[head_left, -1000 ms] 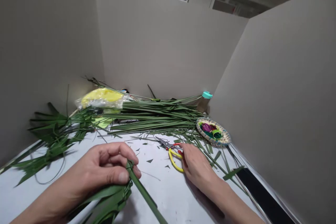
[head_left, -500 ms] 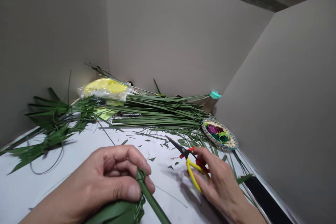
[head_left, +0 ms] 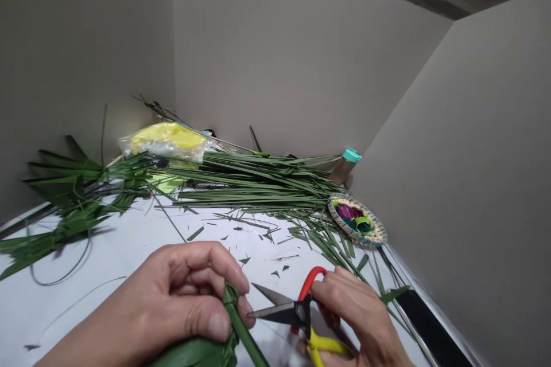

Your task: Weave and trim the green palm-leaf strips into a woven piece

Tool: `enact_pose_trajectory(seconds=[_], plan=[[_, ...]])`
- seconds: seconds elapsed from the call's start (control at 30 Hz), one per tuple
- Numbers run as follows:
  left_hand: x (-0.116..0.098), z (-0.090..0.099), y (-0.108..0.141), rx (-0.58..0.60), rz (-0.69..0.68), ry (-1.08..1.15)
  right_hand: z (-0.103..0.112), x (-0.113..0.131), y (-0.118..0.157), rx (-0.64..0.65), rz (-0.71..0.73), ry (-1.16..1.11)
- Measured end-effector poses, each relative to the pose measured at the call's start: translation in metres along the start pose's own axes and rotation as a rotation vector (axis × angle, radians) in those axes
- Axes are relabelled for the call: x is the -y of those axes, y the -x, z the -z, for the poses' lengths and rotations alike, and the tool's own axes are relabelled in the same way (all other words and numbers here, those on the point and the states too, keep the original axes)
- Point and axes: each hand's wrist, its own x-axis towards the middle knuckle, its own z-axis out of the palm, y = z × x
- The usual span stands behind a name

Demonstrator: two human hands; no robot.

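I see a plaited green leaf piece (head_left: 193, 354), glossy and tightly folded at its top, low at the near edge of the view, pinched between thumb and fingers of the left hand (head_left: 189, 298); a flat, stiff strip slants off it. The right hand (head_left: 359, 312) is clamped on scissors (head_left: 301, 314) with red and yellow loops, their metal blades parted, tips just beside the left fingertips. Leaf scraps litter the white worktop (head_left: 142, 241). Beyond lie long, ribbon-like leaf strips (head_left: 258, 178), an oval woven basket (head_left: 379, 232) and a crinkled plastic bag (head_left: 172, 136).
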Motion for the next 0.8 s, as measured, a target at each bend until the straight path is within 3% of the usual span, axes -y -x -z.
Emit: enact_pose_trajectory(seconds=[0.27,0.43,0.8], plan=[[-0.002,-0.003,-0.007,-0.035,0.003,-0.022,-0.005,-0.001,-0.009,0.017,0.107,-0.012],[-0.003,-0.005,-0.008,0.009,0.020,-0.029,-0.010,-0.009,-0.017,0.070,0.220,-0.054],[-0.001,-0.003,-0.005,-0.035,0.093,-0.176,-0.008,-0.012,-0.013,0.085,0.239,-0.101]])
